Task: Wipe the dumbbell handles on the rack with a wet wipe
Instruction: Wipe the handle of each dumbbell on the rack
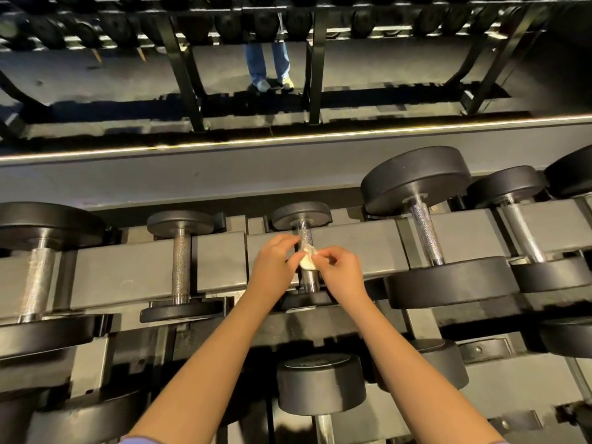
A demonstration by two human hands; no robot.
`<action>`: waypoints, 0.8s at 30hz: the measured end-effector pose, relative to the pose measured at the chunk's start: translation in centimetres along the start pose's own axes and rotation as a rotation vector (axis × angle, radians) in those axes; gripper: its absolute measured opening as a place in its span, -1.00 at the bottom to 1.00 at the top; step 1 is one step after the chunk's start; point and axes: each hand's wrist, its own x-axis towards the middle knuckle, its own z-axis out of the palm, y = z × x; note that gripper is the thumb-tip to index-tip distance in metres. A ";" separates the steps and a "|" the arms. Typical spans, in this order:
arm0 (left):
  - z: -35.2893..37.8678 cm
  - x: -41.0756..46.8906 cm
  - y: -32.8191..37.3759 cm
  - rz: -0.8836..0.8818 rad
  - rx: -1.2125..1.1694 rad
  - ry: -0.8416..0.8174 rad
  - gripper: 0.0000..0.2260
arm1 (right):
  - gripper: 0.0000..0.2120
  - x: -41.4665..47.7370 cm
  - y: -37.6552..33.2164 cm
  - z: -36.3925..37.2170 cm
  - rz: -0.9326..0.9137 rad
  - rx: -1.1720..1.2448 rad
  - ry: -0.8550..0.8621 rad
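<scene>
Two bare forearms (205,363) reach up; left hand (275,261) and right hand (342,268) both pinch a crumpled white wet wipe (308,260) against a small dumbbell's knurled steel handle (303,231), midway along the grey metal rack (358,248).

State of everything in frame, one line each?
left hand: pinches the wet wipe
right hand: pinches the wet wipe
wet wipe: bunched, against the centre dumbbell handle
centre dumbbell handle: on the rack, partly covered
small left dumbbell: racked, untouched
large right dumbbell: racked, untouched
</scene>
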 end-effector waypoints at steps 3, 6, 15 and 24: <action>-0.7 0.6 -1.9 -0.033 0.230 -0.054 -0.50 | -0.88 0.7 -0.8 0.6 0.018 -0.030 0.114; -1.0 0.8 -4.2 -0.069 0.576 -0.271 -0.33 | -0.88 1.4 -1.2 0.3 -0.019 -0.061 0.242; -0.6 1.2 -4.3 -0.073 0.813 -0.383 -0.17 | -0.88 1.2 0.7 0.5 -0.265 -0.358 0.042; -0.5 1.0 -4.0 -0.078 0.812 -0.361 -0.16 | -0.89 5.0 -2.4 2.1 -0.126 -0.280 0.169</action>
